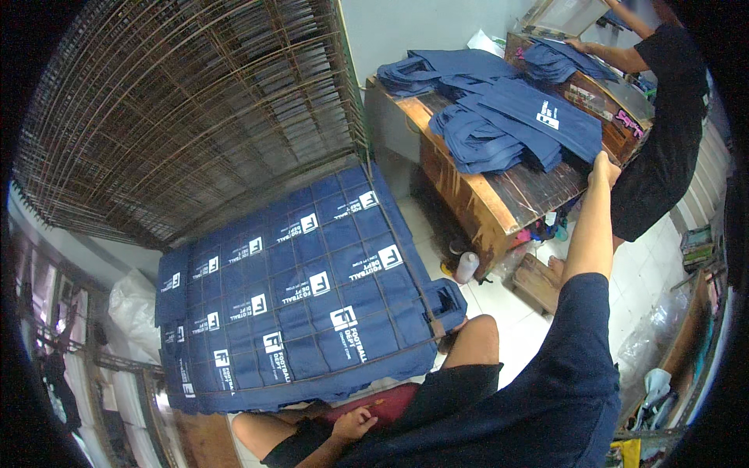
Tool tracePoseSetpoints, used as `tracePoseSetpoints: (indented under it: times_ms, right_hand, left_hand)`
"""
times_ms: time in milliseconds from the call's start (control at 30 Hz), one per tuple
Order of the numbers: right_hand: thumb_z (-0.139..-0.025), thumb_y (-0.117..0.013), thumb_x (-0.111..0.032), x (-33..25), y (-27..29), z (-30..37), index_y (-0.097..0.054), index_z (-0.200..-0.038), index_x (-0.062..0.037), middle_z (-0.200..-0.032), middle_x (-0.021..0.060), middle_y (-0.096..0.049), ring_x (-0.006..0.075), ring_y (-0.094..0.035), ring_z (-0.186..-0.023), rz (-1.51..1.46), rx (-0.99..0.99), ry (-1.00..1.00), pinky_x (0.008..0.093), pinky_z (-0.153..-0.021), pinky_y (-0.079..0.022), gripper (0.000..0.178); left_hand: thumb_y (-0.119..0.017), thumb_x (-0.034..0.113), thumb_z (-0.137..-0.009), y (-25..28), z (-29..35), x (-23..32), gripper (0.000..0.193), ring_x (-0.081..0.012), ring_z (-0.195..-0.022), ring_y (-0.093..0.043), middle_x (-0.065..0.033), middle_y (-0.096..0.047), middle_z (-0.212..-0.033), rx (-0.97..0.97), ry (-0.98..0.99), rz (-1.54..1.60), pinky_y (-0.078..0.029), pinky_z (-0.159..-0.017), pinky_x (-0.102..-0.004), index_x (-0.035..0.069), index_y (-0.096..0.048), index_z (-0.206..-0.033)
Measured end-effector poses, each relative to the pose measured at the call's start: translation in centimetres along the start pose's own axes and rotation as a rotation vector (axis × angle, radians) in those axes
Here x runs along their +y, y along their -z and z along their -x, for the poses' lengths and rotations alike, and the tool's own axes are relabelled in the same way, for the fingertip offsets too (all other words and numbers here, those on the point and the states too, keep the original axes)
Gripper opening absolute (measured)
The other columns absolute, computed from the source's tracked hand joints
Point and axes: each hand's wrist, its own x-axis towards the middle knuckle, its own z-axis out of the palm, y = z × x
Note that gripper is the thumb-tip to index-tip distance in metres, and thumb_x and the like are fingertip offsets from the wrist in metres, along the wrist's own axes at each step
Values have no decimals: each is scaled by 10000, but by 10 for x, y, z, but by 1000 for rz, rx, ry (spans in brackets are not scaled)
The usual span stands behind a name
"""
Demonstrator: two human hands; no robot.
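My right arm reaches out to the table at the upper right. My right hand (pixel 605 167) is closed on the near corner of a navy fabric bag (pixel 573 125) with a white print. That bag lies on top of other navy bags (pixel 476 140), whose handles are looped in a bunch. Down by my lap, my left hand (pixel 355 423) rests with its fingers curled in and nothing visible in them. In front of me, several rows of printed navy bags (pixel 296 335) lie spread on a wire drying rack (pixel 394 316).
More wire racks (pixel 211 93) are tilted up at the back left. Across the wooden table (pixel 499 199) a co-worker in black (pixel 663 132) has a hand by another bag pile (pixel 554 62). A white bottle (pixel 466 267) and a low wooden stool (pixel 534 282) stand on the floor.
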Motion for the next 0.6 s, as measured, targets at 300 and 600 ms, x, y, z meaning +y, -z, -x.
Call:
tracePoseSetpoints:
  times_ms: [300, 600]
  right_hand:
    - [-725, -632, -123, -98, 33, 44, -633, -1050, -62, -1012, 50, -588, 146, -549, -896, -514, -845, 234, 369, -732, -448, 331]
    - [-780, -501, -53, -265, 187, 268, -583, -1143, 40, -936, 82, -635, 130, -600, -762, -359, -1418, 1023, 248, -713, -492, 384]
  left_hand:
    - [-679, 335, -816, 10, 5, 44, 275, -182, -559, -579, -54, -604, -680, 204, -291, 302, -473, -571, -322, 98, -586, -921]
    - [-724, 260, -787, 110, 15, 192, 443, -137, -806, -558, -46, -573, -876, 305, -802, 602, -448, -673, -271, 51, -549, -1136]
